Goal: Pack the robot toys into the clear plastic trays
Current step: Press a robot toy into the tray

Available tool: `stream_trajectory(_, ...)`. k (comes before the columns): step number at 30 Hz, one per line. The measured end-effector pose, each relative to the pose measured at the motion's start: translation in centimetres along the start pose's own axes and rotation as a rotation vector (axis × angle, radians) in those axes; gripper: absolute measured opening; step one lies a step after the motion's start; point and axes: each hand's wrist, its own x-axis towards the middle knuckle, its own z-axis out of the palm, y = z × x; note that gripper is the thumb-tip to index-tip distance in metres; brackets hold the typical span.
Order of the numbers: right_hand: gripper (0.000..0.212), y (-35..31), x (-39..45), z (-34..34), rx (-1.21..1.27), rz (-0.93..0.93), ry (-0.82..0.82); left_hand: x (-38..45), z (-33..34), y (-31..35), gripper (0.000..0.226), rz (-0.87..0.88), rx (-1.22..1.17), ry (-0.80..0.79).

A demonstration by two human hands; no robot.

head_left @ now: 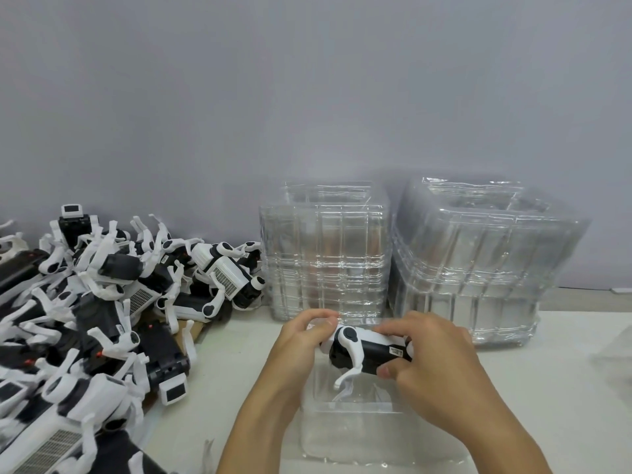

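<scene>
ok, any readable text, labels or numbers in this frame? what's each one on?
Nothing can be read.
White sticker on the black side of the robot toy gripped by the left hand and right hand: dark print, too small and blurred.
Small white stickers on toys in the pile: also illegible.
Clear tray stacks: no print visible.
</scene>
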Motion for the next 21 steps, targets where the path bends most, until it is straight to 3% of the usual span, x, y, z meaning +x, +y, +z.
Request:
stream_trajectory(4, 0.028, 0.02, 0.03, 0.17, -0.026, -0.019, 0.024, 0.01, -0.28, -0.24, 0.009, -0.025, 0.007, 0.002)
stream_trajectory(8, 0.02, -0.04, 0.02, 0.45, -0.096, -0.035, 0.026, 0.05, -0.24, -0.71, 0.028, -0.006, 0.099, 0.037)
stream_trajectory(21, 0.025, 0.22, 0.13, 0.67, -0.068, -0.051, 0.043, 0.19, -0.84, -0.34, 0.04, -0.046, 0.058, -0.001)
